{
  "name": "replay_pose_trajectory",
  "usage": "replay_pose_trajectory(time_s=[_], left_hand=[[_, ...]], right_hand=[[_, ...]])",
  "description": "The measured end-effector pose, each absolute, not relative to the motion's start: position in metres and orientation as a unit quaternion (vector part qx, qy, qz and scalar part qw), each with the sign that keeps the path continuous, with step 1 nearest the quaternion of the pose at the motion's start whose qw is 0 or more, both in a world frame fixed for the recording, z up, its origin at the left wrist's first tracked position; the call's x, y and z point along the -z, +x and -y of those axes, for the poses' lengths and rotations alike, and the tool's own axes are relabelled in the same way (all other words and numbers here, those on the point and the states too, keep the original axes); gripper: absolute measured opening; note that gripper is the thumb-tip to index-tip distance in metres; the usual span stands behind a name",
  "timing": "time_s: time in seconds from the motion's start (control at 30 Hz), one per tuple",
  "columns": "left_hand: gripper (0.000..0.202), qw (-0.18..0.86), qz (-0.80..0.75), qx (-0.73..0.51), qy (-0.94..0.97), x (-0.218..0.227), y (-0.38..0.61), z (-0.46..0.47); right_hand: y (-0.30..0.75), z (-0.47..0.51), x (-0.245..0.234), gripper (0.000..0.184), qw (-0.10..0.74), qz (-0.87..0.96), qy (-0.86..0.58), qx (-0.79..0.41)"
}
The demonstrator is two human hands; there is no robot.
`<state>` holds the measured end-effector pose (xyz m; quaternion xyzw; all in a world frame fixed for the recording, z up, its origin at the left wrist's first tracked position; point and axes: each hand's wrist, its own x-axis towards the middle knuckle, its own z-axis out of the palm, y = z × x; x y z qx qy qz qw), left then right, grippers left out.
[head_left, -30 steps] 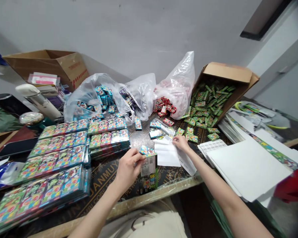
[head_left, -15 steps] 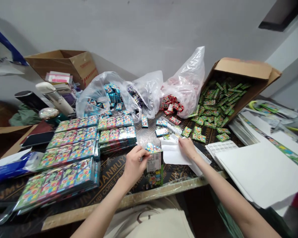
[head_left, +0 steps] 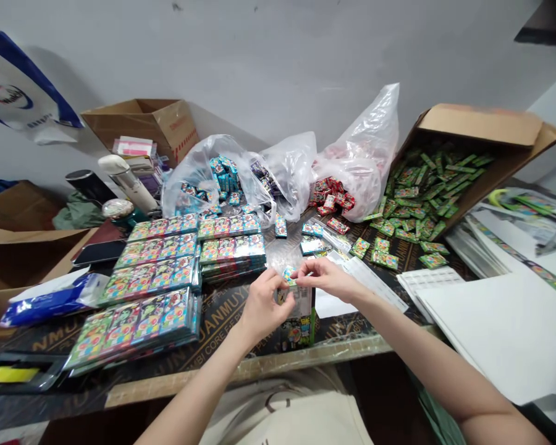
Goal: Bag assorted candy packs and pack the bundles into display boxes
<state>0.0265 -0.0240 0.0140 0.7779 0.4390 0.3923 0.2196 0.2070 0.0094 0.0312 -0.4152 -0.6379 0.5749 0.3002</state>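
My left hand [head_left: 266,303] is closed, its thumb and fingers gripping the upper left edge of a dark printed packet [head_left: 299,330] with green edges, upright near the table's front edge. At the top of the packet a small colourful piece [head_left: 288,275] shows between my hands. My right hand [head_left: 327,278] pinches there with its fingertips; what lies between them is too small to make out. Just right of the packet lies a white sheet [head_left: 331,306]. Stacks of shiny wrapped printed packs [head_left: 134,327] sit to my left.
Clear plastic bags hold small blue boxes [head_left: 227,176], purple boxes [head_left: 264,176] and red boxes [head_left: 331,194]. A tipped carton [head_left: 484,127] spills small green boxes [head_left: 417,191]. White card sheets [head_left: 500,309] are piled at right. A phone [head_left: 99,252] and bottles stand at left.
My right hand has left the white sheet and moved left to the packet's top, beside my left hand. The view has turned left, so everything appears shifted right.
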Motion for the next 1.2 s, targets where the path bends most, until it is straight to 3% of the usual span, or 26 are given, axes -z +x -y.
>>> replay_pose_trajectory(time_s=[0.17, 0.33, 0.4, 0.53, 0.67, 0.77, 0.87, 1.03, 1.2], left_hand=[[0.019, 0.177, -0.468, -0.402, 0.767, -0.005, 0.033, 0.025], [0.009, 0.13, -0.47, -0.364, 0.794, -0.004, 0.038, 0.028], [0.018, 0.1, -0.459, -0.323, 0.822, -0.007, 0.038, 0.03], [0.034, 0.038, -0.468, -0.245, 0.848, -0.014, 0.024, 0.034], [0.027, -0.028, -0.545, -0.203, 0.813, -0.019, -0.004, 0.038], [0.029, -0.083, -0.579, -0.17, 0.793, -0.014, -0.017, 0.037], [0.051, -0.036, -0.502, -0.1, 0.859, 0.007, -0.013, 0.03], [0.076, 0.118, -0.356, 0.067, 0.925, 0.045, 0.011, 0.009], [0.073, 0.16, -0.343, 0.102, 0.92, 0.049, 0.02, -0.002]], right_hand=[[0.202, -0.008, -0.025, 0.024, 0.296, 0.643, -0.432, -0.558], [0.2, -0.01, -0.01, 0.027, 0.356, 0.6, -0.427, -0.576], [0.214, -0.026, -0.001, 0.025, 0.353, 0.628, -0.473, -0.506], [0.265, -0.07, 0.026, 0.025, 0.275, 0.697, -0.632, -0.2], [0.304, -0.083, 0.065, 0.015, 0.2, 0.704, -0.659, -0.173], [0.313, -0.073, 0.09, 0.022, 0.17, 0.711, -0.665, -0.152], [0.318, -0.065, 0.104, 0.028, 0.161, 0.706, -0.68, -0.116], [0.327, -0.063, 0.107, 0.015, 0.15, 0.697, -0.695, -0.089], [0.325, -0.06, 0.103, 0.009, 0.17, 0.712, -0.674, -0.1]])
